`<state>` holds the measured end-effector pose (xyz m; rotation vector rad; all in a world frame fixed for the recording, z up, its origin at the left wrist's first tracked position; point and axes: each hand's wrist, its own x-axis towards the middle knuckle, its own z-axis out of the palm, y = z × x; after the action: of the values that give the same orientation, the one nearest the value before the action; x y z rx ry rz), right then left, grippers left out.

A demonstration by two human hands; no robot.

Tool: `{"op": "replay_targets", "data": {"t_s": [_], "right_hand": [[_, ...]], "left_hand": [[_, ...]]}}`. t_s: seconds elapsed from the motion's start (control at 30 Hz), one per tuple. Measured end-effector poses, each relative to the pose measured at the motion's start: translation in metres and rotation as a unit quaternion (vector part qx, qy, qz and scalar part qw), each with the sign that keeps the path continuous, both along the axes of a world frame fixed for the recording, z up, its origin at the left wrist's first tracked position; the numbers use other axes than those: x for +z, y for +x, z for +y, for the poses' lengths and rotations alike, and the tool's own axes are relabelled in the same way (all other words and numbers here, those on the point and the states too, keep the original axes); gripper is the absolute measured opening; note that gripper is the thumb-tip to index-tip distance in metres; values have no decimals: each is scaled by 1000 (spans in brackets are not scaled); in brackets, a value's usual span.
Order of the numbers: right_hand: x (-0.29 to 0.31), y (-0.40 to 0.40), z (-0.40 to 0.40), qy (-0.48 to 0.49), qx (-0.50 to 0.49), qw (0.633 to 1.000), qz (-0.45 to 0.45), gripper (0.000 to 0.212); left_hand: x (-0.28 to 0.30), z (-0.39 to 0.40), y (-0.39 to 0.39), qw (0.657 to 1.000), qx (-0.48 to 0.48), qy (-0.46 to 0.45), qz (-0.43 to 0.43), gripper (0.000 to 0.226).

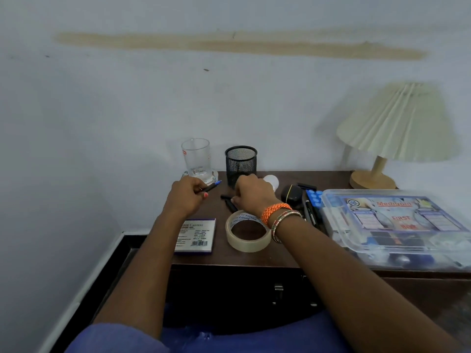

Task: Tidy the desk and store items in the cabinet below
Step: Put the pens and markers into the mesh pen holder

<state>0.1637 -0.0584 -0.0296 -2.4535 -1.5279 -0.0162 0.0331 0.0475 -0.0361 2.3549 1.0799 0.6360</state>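
Tape roll (248,234) lies before mesh pen cup (240,163), beside first-aid box (397,225)

The left hand (187,196) holds a blue-tipped pen (211,186) near the glass (196,157). The right hand (252,193) pinches a black pen (230,203) on the bench (280,253), beside the mesh cup (240,161) and tape roll (247,231)

One glass (196,159), one mesh cup (241,163), one tape roll (247,231), one notepad (196,236), one lamp (392,138) and one first-aid box (397,225) sit on one desk (254,256). Two hands show: the left hand (187,193) holds one pen (212,186), the right hand (253,193) is beside black pens (229,202) too blurred to count.
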Motion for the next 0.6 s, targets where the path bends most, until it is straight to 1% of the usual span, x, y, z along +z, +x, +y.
{"op": "replay_targets", "data": {"t_s": [0.17, 0.27, 0.33, 0.4, 0.47, 0.5, 0.53, 0.57, 0.6], "right_hand": [[-5, -6, 13, -51, 9, 999, -11, 38], [-5, -8, 19, -60, -4, 998, -25, 42], [-5, -10, 22, -54, -13, 998, -12, 41], [-1, -12, 26, -12, -41, 998, 52, 40], [5, -8, 30, 78, -56, 982, 163, 29], [10, -7, 31, 129, -52, 964, 229, 22], [17, -7, 30, 180, -48, 936, 299, 19], [24, -5, 29, 234, -50, 899, 368, 18], [32, -5, 27, 287, -54, 853, 433, 16]], "left_hand": [[-4, 9, -14, 1000, 18, -12, 15, 28], [-3, 10, -20, 1000, 12, -16, 10, 28], [-4, 12, -23, 1000, 8, -23, 1, 27], [-3, 13, -26, 999, 5, -30, -9, 26], [-1, 14, -27, 999, 0, -33, -28, 24], [0, 14, -27, 999, -2, -32, -41, 24], [2, 13, -26, 998, -6, -32, -60, 23], [6, 11, -24, 996, -11, -33, -81, 21], [10, 8, -22, 994, -18, -37, -103, 19]]}}
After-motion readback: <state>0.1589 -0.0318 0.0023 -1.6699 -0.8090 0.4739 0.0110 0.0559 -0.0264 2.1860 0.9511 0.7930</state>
